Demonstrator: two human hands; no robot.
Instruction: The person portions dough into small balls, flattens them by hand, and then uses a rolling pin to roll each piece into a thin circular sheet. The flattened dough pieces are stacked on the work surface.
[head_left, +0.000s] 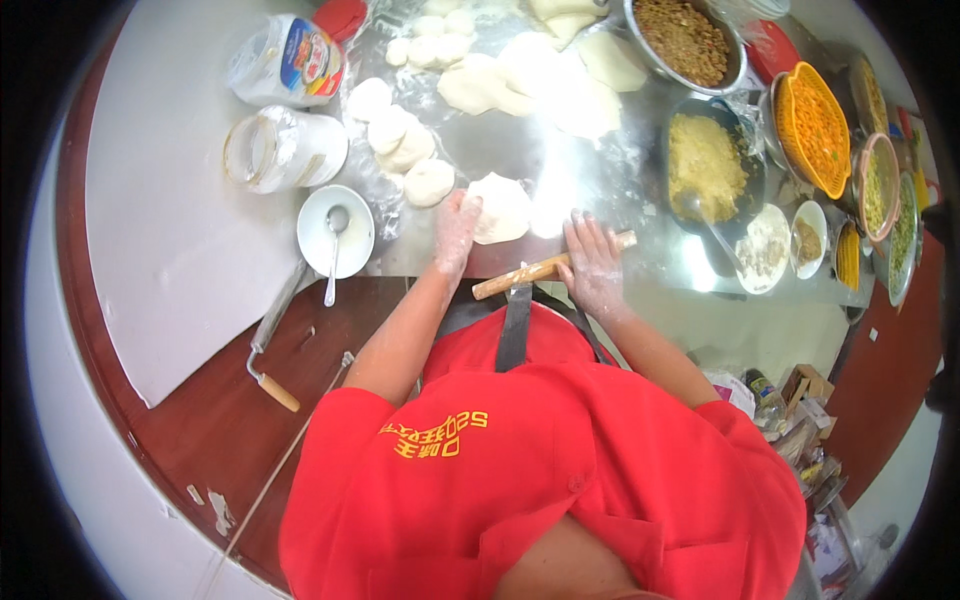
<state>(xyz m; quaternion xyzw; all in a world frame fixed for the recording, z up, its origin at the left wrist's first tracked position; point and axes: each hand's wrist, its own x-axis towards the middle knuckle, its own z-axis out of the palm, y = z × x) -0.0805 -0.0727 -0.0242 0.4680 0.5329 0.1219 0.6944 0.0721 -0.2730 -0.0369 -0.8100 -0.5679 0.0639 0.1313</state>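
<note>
A flattened round of dough (498, 210) lies near the front edge of the steel worktop. My left hand (457, 229), dusted with flour, grips its left edge, with the thumb on top. Under the palm of my right hand (594, 259) is a wooden rolling pin (525, 276), set slantwise along the table edge and apart from the dough. The right thumb hooks the near side while the fingers stretch over it. Just beyond my left hand sits a thick dough disc (429, 182), with several dough balls (370, 100) behind it.
Rolled dough sheets (562, 82) overlap farther back. To the left are a plastic jar (285, 148) and a white bowl with a spoon (335, 232). On the right stand a tub of yellow filling (705, 165), a bowl of minced filling (682, 41) and an orange basket (814, 131).
</note>
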